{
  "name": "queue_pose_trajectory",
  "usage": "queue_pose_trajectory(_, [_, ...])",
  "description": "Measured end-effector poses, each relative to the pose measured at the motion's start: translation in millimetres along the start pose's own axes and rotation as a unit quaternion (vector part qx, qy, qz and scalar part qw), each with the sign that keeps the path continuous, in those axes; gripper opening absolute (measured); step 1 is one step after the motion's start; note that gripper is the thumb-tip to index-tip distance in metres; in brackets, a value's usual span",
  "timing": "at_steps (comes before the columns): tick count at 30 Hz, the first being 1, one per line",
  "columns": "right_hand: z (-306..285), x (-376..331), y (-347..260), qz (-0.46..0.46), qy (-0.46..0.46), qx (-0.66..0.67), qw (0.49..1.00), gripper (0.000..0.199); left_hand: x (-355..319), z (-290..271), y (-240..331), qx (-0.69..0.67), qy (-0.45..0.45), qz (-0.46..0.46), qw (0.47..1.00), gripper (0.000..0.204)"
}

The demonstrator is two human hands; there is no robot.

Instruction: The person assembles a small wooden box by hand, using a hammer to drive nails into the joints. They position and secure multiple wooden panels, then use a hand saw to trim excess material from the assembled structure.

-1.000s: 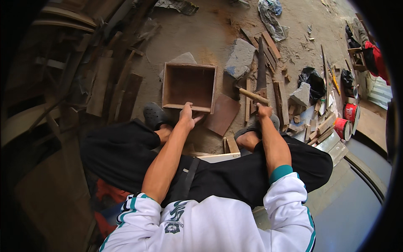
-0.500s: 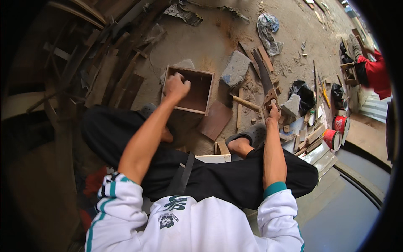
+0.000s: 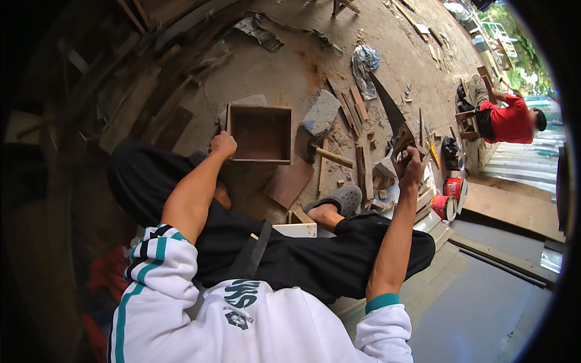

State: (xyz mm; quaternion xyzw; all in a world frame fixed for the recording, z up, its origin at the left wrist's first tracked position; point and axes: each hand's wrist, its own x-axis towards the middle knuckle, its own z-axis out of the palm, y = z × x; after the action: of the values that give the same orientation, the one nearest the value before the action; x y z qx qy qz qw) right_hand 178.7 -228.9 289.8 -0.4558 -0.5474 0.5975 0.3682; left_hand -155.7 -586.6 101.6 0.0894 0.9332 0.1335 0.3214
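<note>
Scrap boards [image 3: 357, 109], stone block [image 3: 321, 113], hammer [image 3: 331, 157] betw. box [image 3: 260, 133] & right hand [image 3: 413, 164]

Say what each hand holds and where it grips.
Right hand grips a handsaw by its handle. Left hand holds the wooden box at its near left corner.

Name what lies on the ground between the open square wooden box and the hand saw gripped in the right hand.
In the head view, between the open square wooden box and the hand saw lie a grey stone block, loose wooden offcuts and a wooden-handled tool.
</note>
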Motion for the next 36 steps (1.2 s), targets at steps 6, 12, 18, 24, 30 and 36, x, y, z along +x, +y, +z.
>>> queue_pose_trajectory(6, [59, -46, -31, 0.015, -0.036, 0.002, 0.999, 0.021, -23, 17, -4, -0.072, -0.028, -0.031, 0.997, 0.048])
queue_pose_trajectory(12, [128, -118, -39, 0.048, -0.135, 0.044, 0.989, 0.017, -25, 13, -24, -0.1, -0.006, -0.037, 0.994, 0.072])
queue_pose_trajectory(18, [169, -164, 5, 0.077, -0.191, 0.0, 0.979, 0.016, -38, -6, -10, -0.073, -0.056, -0.028, 0.995, 0.082])
queue_pose_trajectory(24, [181, -179, 48, 0.081, -0.263, -0.048, 0.96, 0.029, -25, 10, 1, -0.112, -0.053, -0.034, 0.992, 0.09])
queue_pose_trajectory(30, [190, -179, 97, -0.019, -0.298, -0.106, 0.949, 0.033, -9, 17, -7, 0.023, 0.398, 0.154, 0.904, 0.067])
queue_pose_trajectory(36, [185, -195, 89, -0.099, -0.326, -0.229, 0.912, 0.022, 22, -16, 25, -0.085, 0.374, 0.314, 0.869, 0.022])
